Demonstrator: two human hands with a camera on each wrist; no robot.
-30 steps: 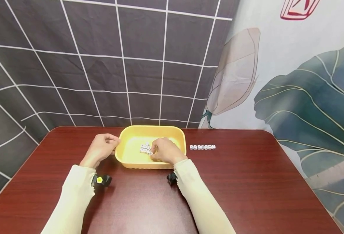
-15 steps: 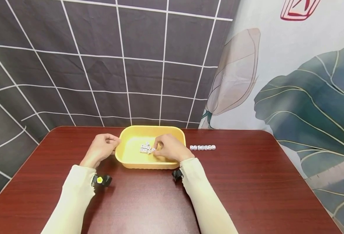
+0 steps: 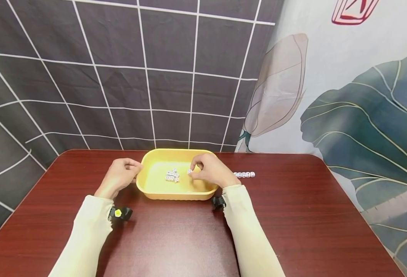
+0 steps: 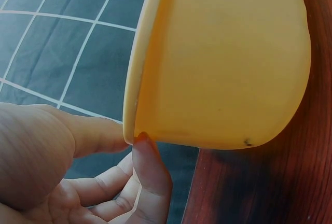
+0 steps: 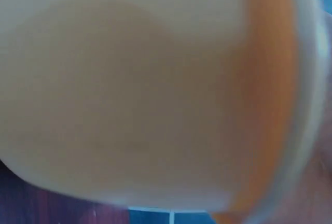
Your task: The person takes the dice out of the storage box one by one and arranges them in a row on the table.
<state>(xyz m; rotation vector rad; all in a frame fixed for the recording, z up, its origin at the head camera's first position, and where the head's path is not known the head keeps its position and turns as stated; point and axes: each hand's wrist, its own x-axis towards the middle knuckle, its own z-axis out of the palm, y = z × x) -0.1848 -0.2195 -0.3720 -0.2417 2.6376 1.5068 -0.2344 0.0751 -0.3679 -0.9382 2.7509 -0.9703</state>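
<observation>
The right hand (image 3: 211,169) holds one white die (image 3: 190,171) in a narrow grip, and any slip could drop it into the yellow tub (image 3: 175,196) the left hand (image 3: 119,175) pinches.

My head camera looks forward and down from above the worktop (image 3: 168,238), with the yellow tub (image 3: 175,196) just below mid-frame. My left wrist camera looks from close by at the tub's outer wall, past the left hand (image 3: 117,177) at lower left; the head view shares both. My right wrist view, blurred, seems nearer still, that wall filling most of the frame.
</observation>
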